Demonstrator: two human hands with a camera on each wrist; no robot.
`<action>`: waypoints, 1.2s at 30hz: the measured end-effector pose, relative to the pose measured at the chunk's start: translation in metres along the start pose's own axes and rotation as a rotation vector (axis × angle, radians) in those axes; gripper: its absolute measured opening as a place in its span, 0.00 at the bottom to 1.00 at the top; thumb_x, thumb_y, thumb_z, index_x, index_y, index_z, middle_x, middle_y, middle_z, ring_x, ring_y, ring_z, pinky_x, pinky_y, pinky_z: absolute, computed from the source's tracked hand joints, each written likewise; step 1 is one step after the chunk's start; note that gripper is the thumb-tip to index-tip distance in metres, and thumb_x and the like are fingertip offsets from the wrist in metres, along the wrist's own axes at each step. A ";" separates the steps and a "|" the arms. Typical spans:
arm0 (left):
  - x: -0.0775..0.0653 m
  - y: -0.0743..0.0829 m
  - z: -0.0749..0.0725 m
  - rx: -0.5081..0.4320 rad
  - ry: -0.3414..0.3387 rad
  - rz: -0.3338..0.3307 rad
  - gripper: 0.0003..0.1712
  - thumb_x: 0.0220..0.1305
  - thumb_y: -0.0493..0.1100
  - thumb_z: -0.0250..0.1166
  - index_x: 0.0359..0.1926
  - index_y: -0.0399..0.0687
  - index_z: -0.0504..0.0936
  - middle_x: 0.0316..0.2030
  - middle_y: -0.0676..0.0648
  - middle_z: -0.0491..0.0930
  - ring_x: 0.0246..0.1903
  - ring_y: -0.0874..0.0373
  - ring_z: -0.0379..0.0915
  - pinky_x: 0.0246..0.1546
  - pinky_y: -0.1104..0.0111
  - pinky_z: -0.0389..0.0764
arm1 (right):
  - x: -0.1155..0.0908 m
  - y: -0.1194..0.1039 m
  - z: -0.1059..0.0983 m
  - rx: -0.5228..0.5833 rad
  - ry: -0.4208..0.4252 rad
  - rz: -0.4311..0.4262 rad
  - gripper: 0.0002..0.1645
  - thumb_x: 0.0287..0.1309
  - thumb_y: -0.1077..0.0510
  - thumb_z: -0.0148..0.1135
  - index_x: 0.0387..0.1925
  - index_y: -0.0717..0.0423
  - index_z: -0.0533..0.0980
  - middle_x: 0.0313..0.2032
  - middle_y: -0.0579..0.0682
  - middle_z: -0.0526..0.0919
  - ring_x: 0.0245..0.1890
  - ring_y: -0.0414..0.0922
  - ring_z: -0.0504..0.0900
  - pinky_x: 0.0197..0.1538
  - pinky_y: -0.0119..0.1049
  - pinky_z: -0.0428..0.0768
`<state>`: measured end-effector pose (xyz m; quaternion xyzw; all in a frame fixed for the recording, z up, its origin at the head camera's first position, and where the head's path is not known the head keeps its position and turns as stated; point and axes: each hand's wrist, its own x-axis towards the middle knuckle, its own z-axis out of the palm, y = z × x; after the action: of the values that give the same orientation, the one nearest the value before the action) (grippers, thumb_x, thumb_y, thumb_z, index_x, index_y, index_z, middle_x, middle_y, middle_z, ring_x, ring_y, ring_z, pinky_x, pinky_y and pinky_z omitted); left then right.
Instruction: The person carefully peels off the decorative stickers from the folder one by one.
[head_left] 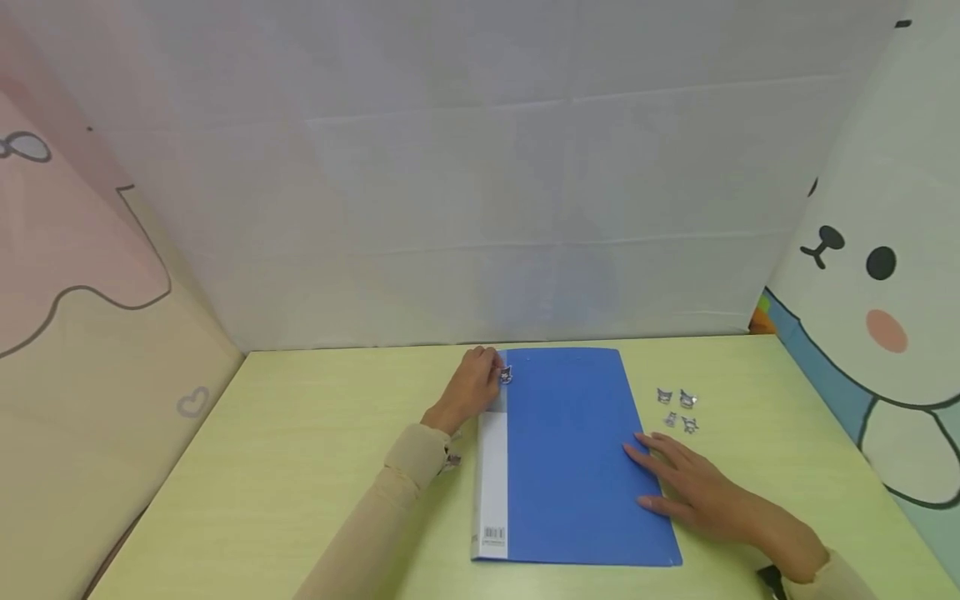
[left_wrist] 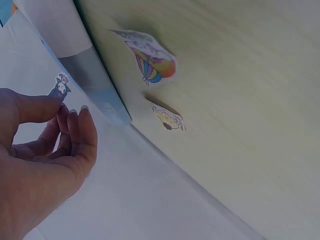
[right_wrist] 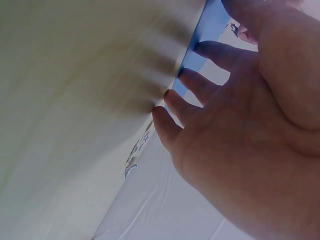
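Observation:
A blue folder (head_left: 577, 467) with a pale spine strip (head_left: 492, 475) lies shut on the table. At its upper left corner my left hand (head_left: 474, 387) pinches a small dark cartoon sticker (left_wrist: 61, 86) between thumb and fingertips, close over the cover. The sticker's lower part is hidden behind the thumb in the left wrist view. My right hand (head_left: 697, 492) rests with spread fingers on the folder's right edge. Beyond those fingers, several small cartoon stickers (head_left: 687, 400) lie on the table.
Two colourful cut-out stickers, a larger one (left_wrist: 150, 55) and a smaller one (left_wrist: 166, 117), lie left of the spine, largely behind the left wrist in the head view. A white sheet (head_left: 450, 208) hangs at the table's back edge, with printed cloths on both sides.

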<state>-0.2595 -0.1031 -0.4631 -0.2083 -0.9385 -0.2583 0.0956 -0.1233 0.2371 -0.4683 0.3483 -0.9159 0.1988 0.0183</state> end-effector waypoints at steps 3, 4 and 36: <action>-0.003 -0.001 -0.003 -0.017 -0.004 -0.014 0.05 0.63 0.32 0.55 0.39 0.40 0.75 0.36 0.46 0.74 0.42 0.51 0.69 0.45 0.62 0.74 | -0.001 0.000 0.000 0.006 -0.003 0.005 0.36 0.61 0.45 0.60 0.66 0.55 0.65 0.64 0.58 0.66 0.62 0.60 0.64 0.53 0.60 0.67; -0.004 -0.002 -0.005 -0.023 -0.005 -0.023 0.05 0.63 0.32 0.55 0.39 0.40 0.75 0.37 0.46 0.73 0.42 0.51 0.69 0.45 0.62 0.74 | -0.001 0.001 0.000 0.005 -0.001 0.004 0.36 0.61 0.45 0.60 0.66 0.55 0.65 0.64 0.58 0.66 0.62 0.60 0.64 0.53 0.60 0.67; -0.027 -0.035 -0.022 -0.038 0.017 -0.123 0.02 0.62 0.33 0.57 0.37 0.39 0.75 0.34 0.46 0.73 0.38 0.53 0.69 0.40 0.65 0.74 | -0.001 0.001 0.000 0.000 0.002 0.004 0.36 0.61 0.45 0.60 0.66 0.54 0.65 0.65 0.57 0.65 0.62 0.60 0.63 0.53 0.60 0.67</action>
<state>-0.2490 -0.1515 -0.4682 -0.1497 -0.9436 -0.2832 0.0834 -0.1233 0.2381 -0.4692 0.3463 -0.9165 0.1991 0.0190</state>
